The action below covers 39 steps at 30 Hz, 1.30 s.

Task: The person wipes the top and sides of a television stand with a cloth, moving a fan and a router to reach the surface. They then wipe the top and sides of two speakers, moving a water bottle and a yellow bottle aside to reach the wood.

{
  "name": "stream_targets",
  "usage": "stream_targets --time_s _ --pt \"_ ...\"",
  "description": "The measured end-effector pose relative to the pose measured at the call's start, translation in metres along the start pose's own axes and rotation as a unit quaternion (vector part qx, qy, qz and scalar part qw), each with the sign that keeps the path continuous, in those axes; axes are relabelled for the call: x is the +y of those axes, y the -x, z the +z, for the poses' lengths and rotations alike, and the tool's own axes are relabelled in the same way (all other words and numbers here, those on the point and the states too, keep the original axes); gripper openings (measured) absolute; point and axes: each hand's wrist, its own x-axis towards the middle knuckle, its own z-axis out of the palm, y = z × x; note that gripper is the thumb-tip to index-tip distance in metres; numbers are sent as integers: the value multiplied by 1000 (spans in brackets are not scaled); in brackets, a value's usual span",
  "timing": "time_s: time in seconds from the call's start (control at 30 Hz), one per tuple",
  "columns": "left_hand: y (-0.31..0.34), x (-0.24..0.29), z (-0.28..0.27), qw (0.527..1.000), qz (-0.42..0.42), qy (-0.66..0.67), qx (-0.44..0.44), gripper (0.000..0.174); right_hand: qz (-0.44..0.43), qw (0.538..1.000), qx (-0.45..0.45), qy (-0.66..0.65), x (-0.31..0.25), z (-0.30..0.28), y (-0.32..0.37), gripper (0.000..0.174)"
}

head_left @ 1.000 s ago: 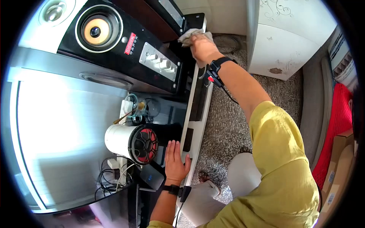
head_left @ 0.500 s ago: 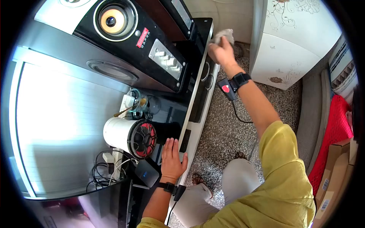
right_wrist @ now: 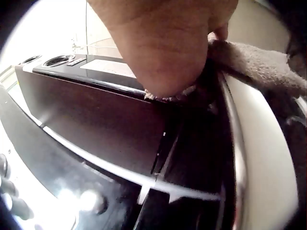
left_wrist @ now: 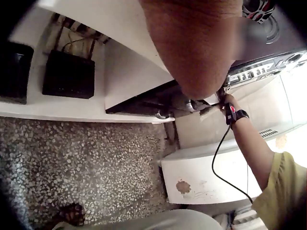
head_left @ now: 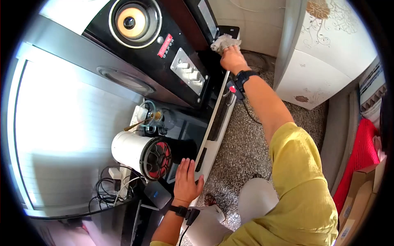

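Observation:
My right hand (head_left: 234,60) holds a crumpled greyish cloth (head_left: 225,43) against the black top at the far end of the low TV cabinet (head_left: 212,152), close by the second speaker (head_left: 205,16). In the right wrist view, the cloth (right_wrist: 254,62) bulges past the hand (right_wrist: 168,43) over the pale cabinet edge, with the dark speaker side alongside. My left hand (head_left: 186,184) rests with fingers straight near the cabinet's front edge, beside a white cylindrical speaker (head_left: 129,148) with a red and black grille. Its palm side (left_wrist: 192,43) fills the top of the left wrist view.
A large black speaker (head_left: 158,61) with silver knobs stands on the cabinet. Behind the cylinder are a glass mug (head_left: 155,115) and tangled cables (head_left: 104,190); a small black box (head_left: 158,194) lies nearer. A white floral-patterned cabinet (head_left: 320,69) stands across the speckled floor (head_left: 242,139).
My right hand swung off the cabinet's edge with the cloth, out over the floor side, and is now back on the black top. The left hand has stayed nearly in place.

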Motion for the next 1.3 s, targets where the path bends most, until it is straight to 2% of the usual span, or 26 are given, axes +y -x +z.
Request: stream_targets --time_s 0.07,0.23,0.27,0.33,0.43,0.53,0.6,0.67,0.83,1.0,1.07,1.13,1.2,1.3 --pt "0 -1 1 1000 -1 -3 -3 66 23 999 -28 -9 8 -7 -20 45" --pt "-1 -1 1 1000 -6 -1 -11 66 -1 996 -60 72 46 9 -89 46" --pt "-2 -1 1 1000 -6 -5 -11 66 -55 978 -129 151 35 -23 -83 45" --pt "-2 0 0 1000 -5 -7 -14 66 -83 958 -140 238 31 -36 -80 44" --pt "-2 -1 0 1000 -1 -9 -13 67 11 994 -32 101 53 14 -106 47" --pt "-1 -2 0 1000 0 -7 -16 67 121 982 -5 -144 63 40 -122 52" --pt "-4 -3 -2 1000 -5 -7 -21 69 127 985 -2 -117 63 51 -129 52" --pt "0 0 -4 1000 -2 -1 -27 70 196 962 11 -188 25 0 -77 50" --pt "2 -2 0 1000 12 5 0 72 181 954 75 -226 27 24 -53 43" --pt "3 0 -2 1000 9 -8 0 75 192 921 161 -298 -6 44 10 32" --pt "5 3 -5 1000 7 -20 -3 73 189 930 131 -286 -31 28 49 26" --pt "7 1 0 1000 22 -16 16 72 160 922 143 -323 -43 35 75 23" --pt "7 1 0 999 30 -16 30 72 174 917 118 -340 -64 28 110 24" --pt "10 1 2 999 34 -25 34 71 127 909 135 -374 -82 38 155 23"
